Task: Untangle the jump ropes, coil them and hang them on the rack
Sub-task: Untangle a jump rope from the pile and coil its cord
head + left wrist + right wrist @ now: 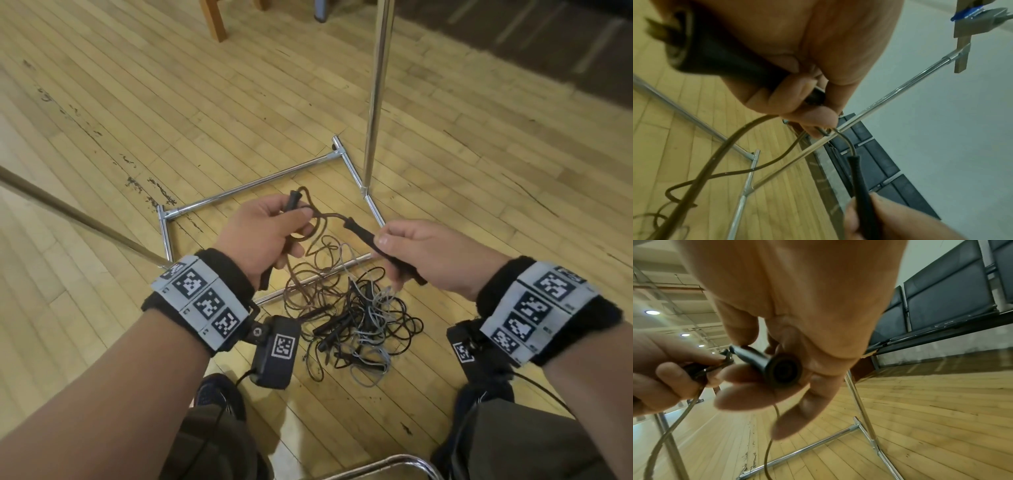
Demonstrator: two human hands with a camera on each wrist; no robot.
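Observation:
A tangled pile of jump ropes [356,322], brown, black and grey, lies on the wood floor between my knees and the rack base. My left hand [270,236] grips one black handle [293,202] upright, with a loop of the brown rope [318,222] caught in its fingers. My right hand [418,253] holds the other black handle [373,241] slanting towards the left hand. In the left wrist view the handle [731,63] fills the palm. The right wrist view shows the handle's butt end [784,369] between the fingers. The chrome rack [376,92] stands just beyond.
The rack's chrome base frame [246,192] lies on the floor around the pile. A brown pole [68,212] slants in from the left. A chair's metal rim [387,466] sits under me, wooden furniture legs [214,17] stand far back, and dark wall padding [941,296] runs along the right.

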